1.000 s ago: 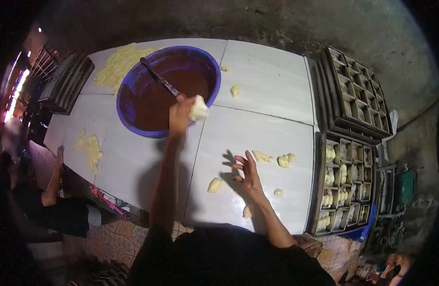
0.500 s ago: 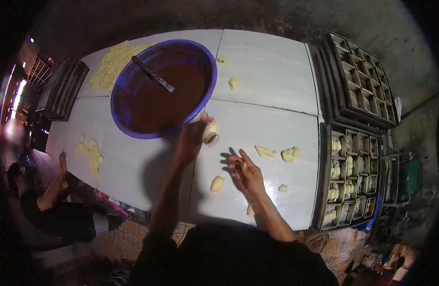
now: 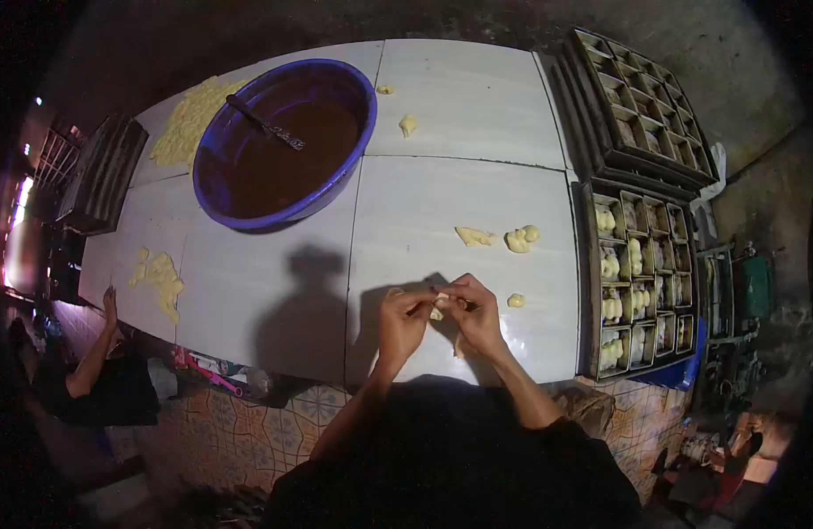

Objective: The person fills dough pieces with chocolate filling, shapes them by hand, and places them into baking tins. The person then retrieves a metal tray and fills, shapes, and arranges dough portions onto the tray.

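Close to my body, my left hand [image 3: 403,324] and my right hand [image 3: 473,316] meet over the white table [image 3: 309,344]. The fingertips of both pinch a small pale piece of dough [image 3: 438,309], mostly covered by the fingers. Beyond my right hand lie a flat scrap of dough [image 3: 473,236] and a lumpy dough piece [image 3: 521,239]. A small dough ball [image 3: 516,301] sits to its right. Up and left stands a big blue basin [image 3: 292,214] with brown filling [image 3: 314,154] and a dark-handled spatula [image 3: 264,123] in it.
At the right edge, a sectioned baking tin [image 3: 611,280] holds dough in several compartments; stacked tins [image 3: 649,101] stand behind it. Many dough pieces [image 3: 179,132] cover the far left corner. A co-worker's hand [image 3: 109,304] is at the left edge, near dough scraps [image 3: 164,280].
My left hand has come from the basin's rim, with the dough, back toward my body. My right hand, open before, now pinches the dough too. The view has shifted slightly.
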`<action>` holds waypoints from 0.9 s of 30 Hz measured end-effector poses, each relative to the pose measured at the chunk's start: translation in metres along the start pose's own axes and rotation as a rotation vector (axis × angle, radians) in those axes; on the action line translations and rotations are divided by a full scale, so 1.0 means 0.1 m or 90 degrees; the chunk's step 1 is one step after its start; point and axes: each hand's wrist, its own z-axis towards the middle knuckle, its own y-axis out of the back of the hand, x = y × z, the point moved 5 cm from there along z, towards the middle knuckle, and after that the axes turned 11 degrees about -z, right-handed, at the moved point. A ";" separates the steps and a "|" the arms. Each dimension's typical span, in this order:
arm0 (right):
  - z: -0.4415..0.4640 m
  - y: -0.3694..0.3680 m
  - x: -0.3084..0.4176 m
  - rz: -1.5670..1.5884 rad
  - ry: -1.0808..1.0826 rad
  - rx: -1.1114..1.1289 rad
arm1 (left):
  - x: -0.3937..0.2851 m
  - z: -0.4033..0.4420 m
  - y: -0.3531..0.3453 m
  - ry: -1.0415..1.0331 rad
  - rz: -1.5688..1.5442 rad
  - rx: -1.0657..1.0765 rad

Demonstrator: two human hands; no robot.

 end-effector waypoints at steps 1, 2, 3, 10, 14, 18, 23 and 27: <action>-0.06 0.02 -0.06 -0.012 0.036 0.043 | -0.05 -0.03 -0.02 0.085 -0.086 -0.008; -0.11 0.01 -0.11 -0.023 0.073 0.087 | -0.09 -0.05 -0.03 0.170 -0.169 -0.016; -0.15 0.04 -0.03 -0.057 0.140 0.083 | -0.07 -0.06 -0.04 0.296 -0.346 -0.024; -0.21 0.25 0.04 0.008 0.132 0.020 | -0.37 -0.27 -0.13 0.152 -0.176 0.158; -0.17 0.26 -0.01 0.054 0.116 -0.031 | -0.38 -0.30 -0.19 0.029 -0.172 0.183; -0.30 0.20 0.23 -0.131 0.187 -0.006 | -0.10 -0.32 -0.17 0.130 -0.193 0.151; -0.40 0.14 0.03 -0.149 0.038 0.060 | -0.07 -0.35 -0.19 0.164 -0.193 0.083; -0.36 0.10 -0.03 -0.056 -0.023 0.008 | -0.08 -0.29 -0.19 -0.051 0.139 0.198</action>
